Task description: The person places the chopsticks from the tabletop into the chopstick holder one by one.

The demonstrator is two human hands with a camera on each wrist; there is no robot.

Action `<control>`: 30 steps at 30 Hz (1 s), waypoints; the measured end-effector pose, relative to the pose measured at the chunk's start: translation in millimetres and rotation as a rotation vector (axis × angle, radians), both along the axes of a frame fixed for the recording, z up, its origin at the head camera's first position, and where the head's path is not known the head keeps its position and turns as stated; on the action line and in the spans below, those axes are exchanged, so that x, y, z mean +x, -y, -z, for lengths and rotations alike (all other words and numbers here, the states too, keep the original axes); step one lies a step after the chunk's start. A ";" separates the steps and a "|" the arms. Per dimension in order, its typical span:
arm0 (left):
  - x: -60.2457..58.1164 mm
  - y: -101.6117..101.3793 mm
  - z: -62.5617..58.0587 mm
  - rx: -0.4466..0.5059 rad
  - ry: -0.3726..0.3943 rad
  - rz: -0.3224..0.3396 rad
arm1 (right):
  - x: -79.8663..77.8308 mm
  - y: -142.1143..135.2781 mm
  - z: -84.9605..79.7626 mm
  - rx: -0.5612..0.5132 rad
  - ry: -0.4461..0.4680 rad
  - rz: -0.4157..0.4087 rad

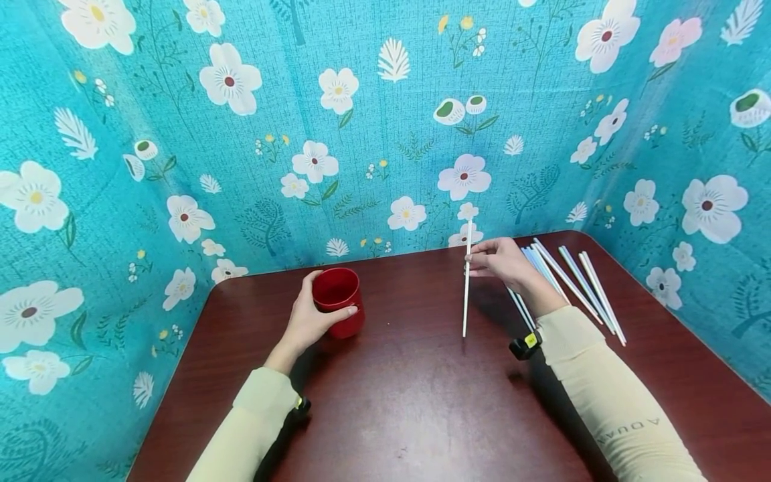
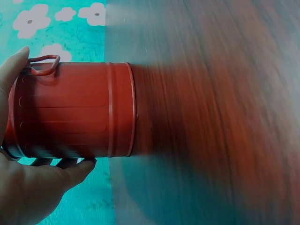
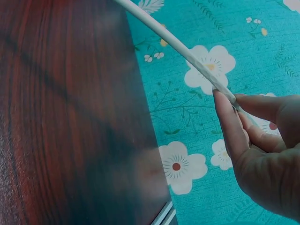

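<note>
In the head view my left hand point(image 1: 308, 314) holds a red metal cup point(image 1: 348, 327) at the left side of the table, thumb across its near side and fingers behind. The left wrist view shows the cup point(image 2: 75, 110) with ribbed sides and a small loop handle point(image 2: 46, 65); its open mouth faces upward. My right hand point(image 1: 502, 263) pinches a long white straw point(image 1: 466, 294) between thumb and fingertips. The straw point(image 3: 173, 41) stands nearly upright in the head view, its lower end over the table, to the right of the cup.
Several white and pale blue straws point(image 1: 575, 268) lie loosely spread on the dark wooden table point(image 1: 409, 395), right of my right hand and partly behind that forearm. A blue floral cloth point(image 1: 373, 120) hangs at the table's back and sides.
</note>
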State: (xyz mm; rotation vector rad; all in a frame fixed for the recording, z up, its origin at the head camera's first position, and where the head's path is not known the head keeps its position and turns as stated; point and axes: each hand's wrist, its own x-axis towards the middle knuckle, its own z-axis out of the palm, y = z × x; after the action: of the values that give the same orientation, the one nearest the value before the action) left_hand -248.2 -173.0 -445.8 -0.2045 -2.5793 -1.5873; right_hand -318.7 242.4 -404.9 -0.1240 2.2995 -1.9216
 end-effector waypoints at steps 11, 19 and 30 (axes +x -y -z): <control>-8.7 -33.6 2.7 0.037 -0.012 0.078 | -0.4 7.6 -15.4 -0.049 -0.094 0.001; -12.5 -55.8 1.9 0.028 -0.022 0.108 | -0.1 23.2 -48.0 -0.059 -0.150 0.041; -12.3 -78.9 1.9 0.036 -0.022 0.163 | -5.1 48.4 -85.8 -0.142 -0.305 0.042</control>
State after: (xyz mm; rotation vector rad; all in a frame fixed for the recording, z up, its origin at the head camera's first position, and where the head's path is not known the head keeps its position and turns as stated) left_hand -260.5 -94.1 -447.6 -0.4360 -2.5735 -1.6723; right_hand -323.8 194.0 -319.1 -0.4140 2.3569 -2.2224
